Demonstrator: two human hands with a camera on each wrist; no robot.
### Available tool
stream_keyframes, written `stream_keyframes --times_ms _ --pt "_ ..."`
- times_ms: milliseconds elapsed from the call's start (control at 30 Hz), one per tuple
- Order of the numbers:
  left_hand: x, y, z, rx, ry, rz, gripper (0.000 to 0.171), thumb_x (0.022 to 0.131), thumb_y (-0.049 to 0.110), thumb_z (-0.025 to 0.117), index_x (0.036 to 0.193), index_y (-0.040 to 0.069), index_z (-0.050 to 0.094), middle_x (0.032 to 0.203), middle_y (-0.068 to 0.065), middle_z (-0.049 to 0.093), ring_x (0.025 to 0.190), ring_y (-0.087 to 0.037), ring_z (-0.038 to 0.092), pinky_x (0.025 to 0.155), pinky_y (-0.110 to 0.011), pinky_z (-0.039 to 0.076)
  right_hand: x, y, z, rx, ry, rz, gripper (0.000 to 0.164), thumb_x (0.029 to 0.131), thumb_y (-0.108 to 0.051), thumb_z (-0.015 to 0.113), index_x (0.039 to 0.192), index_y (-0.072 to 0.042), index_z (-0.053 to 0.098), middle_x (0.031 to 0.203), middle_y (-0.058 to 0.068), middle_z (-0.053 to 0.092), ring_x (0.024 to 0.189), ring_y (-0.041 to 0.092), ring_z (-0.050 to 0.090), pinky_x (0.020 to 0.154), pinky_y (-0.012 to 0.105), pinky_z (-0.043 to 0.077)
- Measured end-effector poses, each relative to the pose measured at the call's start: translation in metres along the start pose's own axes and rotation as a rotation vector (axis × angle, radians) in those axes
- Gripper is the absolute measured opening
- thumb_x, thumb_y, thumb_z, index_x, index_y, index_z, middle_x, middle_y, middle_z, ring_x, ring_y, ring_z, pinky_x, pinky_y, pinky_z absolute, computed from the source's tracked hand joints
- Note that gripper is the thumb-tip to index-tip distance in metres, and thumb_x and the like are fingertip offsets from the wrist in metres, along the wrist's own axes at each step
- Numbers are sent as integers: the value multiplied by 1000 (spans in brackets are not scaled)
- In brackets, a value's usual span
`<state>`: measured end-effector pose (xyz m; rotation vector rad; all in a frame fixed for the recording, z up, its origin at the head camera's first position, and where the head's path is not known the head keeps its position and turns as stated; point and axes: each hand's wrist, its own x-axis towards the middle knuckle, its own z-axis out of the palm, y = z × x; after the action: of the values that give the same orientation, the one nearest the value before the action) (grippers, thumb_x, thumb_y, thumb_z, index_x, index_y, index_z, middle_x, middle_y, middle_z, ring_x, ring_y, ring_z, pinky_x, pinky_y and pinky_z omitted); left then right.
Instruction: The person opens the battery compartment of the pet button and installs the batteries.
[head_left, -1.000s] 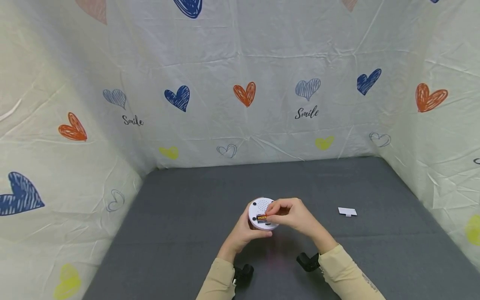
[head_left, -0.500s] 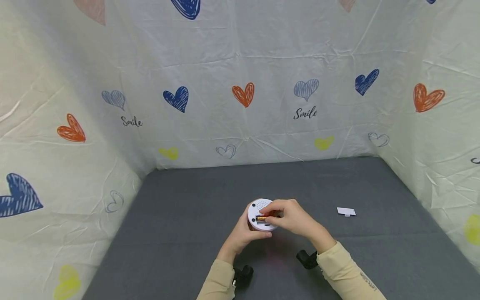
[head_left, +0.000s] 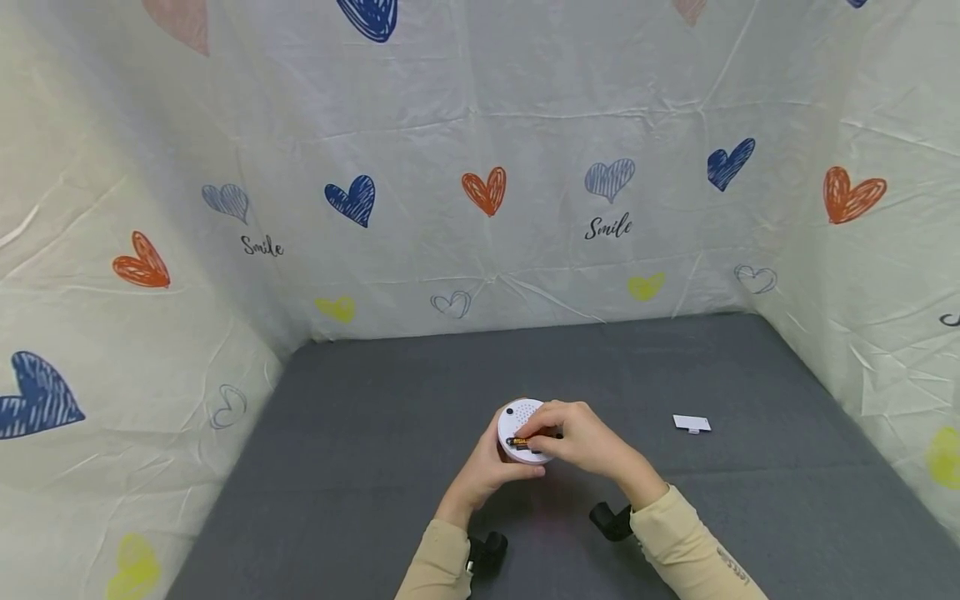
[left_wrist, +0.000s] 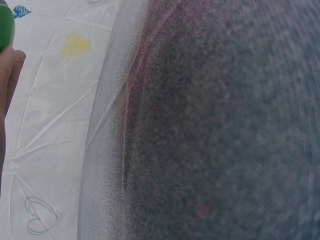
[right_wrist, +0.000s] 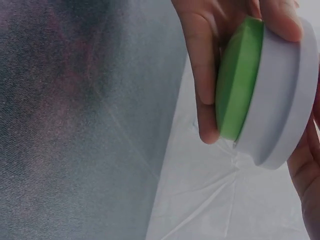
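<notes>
My left hand (head_left: 483,467) grips a round device (head_left: 522,410) from the side, its white underside turned up. Small holes and dark round feet mark that face, with a battery compartment in it. A dark and orange battery (head_left: 519,442) shows at the compartment, and my right hand (head_left: 581,433) pinches it between thumb and fingers. Those fingertips hide part of the compartment; how many batteries are in it, I cannot tell. In the right wrist view the device shows a green part (right_wrist: 240,82) below its white body (right_wrist: 277,100), with the left fingers (right_wrist: 200,60) along the green.
A small white rectangular cover (head_left: 692,423) with a tab lies on the dark grey table (head_left: 390,417), right of the hands. White cloth (head_left: 540,150) printed with hearts stands behind and at both sides. Black wrist mounts (head_left: 611,522) hang under the forearms.
The right fingers have shifted slightly at the compartment, and the battery appears a little lower and further left on the device's face. The left hand keeps its grip on the device.
</notes>
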<state>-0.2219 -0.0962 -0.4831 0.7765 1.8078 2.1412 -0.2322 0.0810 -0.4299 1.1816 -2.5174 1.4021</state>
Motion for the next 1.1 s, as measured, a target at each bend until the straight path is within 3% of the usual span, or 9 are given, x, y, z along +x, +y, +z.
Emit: stream_keyframes --times_ms 133,500,800,1100 --pt "1 -1 0 -16 -6 6 84 66 -10 68 133 12 21 124 -15 33 102 -29 48 78 -38 45 0 0 -1 -51 8 0 12 74 -13 68 86 -18 69 85 -12 60 80 6 50 66 22 44" --pt "-1 1 0 -11 9 6 84 66 -8 69 133 9 21 123 -15 34 101 -28 48 78 -37 45 -1 3 -3 -93 13 13 9 71 -12 71 77 -18 69 77 -14 59 73 5 50 61 21 44" --pt "-3 1 0 11 12 21 83 67 -9 68 133 7 20 124 -16 34 101 -27 48 79 -36 45 1 1 10 -43 82 -49 11 73 -25 68 83 -20 69 82 -14 60 78 7 49 66 26 43" --pt "-2 2 1 16 27 -1 83 66 -9 69 132 11 23 124 -14 34 102 -28 46 80 -36 44 3 0 13 -70 68 -12 11 75 -28 67 76 -18 69 77 -17 57 75 6 48 64 25 44"
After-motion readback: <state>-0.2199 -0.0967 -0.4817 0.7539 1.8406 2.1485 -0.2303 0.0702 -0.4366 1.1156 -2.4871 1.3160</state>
